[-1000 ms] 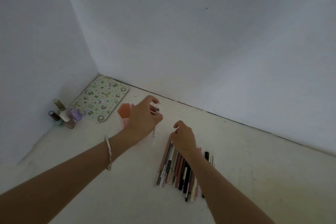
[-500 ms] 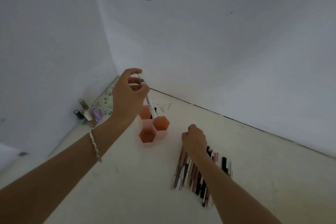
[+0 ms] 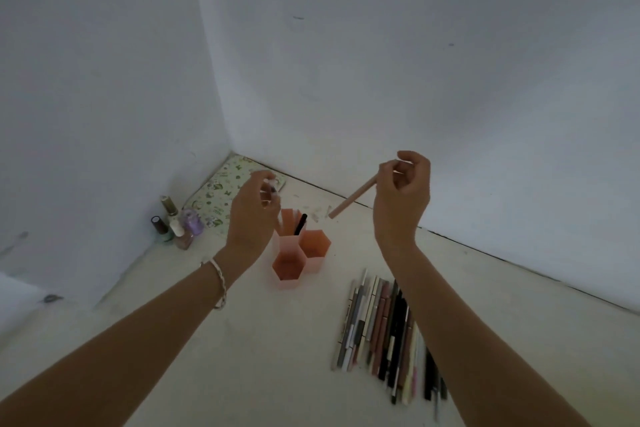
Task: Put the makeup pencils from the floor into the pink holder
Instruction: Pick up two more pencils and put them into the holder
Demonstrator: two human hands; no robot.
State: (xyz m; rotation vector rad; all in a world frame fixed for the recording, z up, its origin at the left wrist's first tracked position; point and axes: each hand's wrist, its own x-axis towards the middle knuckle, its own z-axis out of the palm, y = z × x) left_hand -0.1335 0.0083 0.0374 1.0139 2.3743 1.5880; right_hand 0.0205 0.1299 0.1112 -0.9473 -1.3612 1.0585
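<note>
The pink holder [image 3: 301,253] is pale pink outside, its hexagonal cells a deeper salmon within. A black pencil [image 3: 300,224] stands in the rear cell. The raised pencil [image 3: 353,199], pinched in the right hand [image 3: 401,198], is plain peachy tan. The row of pencils [image 3: 384,333] mixes grey, black, dusty brown-pink, cream and white on an off-white floor [image 3: 242,357]. The corner mat [image 3: 221,191] is pale green with a small scattered print, perhaps flowers. The bottles [image 3: 190,225] show a dark brown cap, a gold cap, and lilac, mint and rosy glass. The braided bracelet [image 3: 218,282] is white. The walls [image 3: 415,80] are bluish white.
</note>
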